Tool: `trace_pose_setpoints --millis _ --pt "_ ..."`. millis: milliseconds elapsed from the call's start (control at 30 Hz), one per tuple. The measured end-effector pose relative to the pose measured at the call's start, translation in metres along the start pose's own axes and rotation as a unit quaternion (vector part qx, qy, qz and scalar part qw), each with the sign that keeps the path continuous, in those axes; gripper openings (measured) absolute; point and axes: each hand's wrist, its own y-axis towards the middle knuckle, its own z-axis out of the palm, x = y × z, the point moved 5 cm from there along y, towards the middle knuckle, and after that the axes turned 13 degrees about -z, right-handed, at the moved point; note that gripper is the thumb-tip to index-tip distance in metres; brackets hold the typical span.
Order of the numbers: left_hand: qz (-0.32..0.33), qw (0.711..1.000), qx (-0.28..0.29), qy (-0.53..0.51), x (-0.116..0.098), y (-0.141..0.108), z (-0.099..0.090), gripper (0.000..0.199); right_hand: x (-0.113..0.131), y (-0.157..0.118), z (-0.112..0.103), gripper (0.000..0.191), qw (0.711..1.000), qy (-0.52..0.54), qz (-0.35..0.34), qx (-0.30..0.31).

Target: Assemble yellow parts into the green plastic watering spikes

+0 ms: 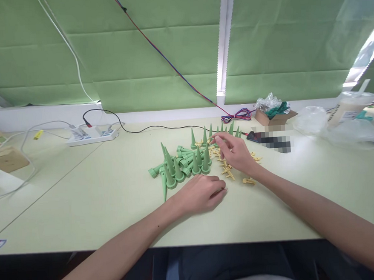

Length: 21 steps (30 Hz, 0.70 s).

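My left hand (pixel 206 193) rests on the table near the front of a pile of green plastic spikes (pixel 185 160). Its fingers are curled, and whatever they may hold is hidden. Some spikes stand upright on round collars; others lie across each other. Farther forward, my right hand (pixel 235 153) reaches over scattered small yellow plastic pieces (pixel 226 170). Its thumb and index finger are bent together at a small yellow plastic piece (pixel 208 141), beside a back row of upright spikes (pixel 193 138). One yellow piece (pixel 249 181) lies apart, below the right wrist.
A white power strip (pixel 92 137) with plugs and cables stands back left. A black cable (pixel 154 127) runs to a dark, partly blurred device (pixel 268 140). Back right are a cardboard box (pixel 277 117), a plastic bag (pixel 310 120) and a drink cup (pixel 348 107).
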Motion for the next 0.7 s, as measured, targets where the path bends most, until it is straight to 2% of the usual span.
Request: trace_pose_setpoints --millis 333,700 --pt "0.001 1.000 -0.001 0.009 -0.001 0.000 -0.001 0.031 -0.003 -0.013 0.013 0.027 0.998 -0.024 -0.036 0.047" --pt "0.008 1.000 -0.005 -0.011 -0.001 0.000 -0.002 0.031 -0.009 -0.016 0.019 0.032 0.994 -0.019 -0.039 0.097"
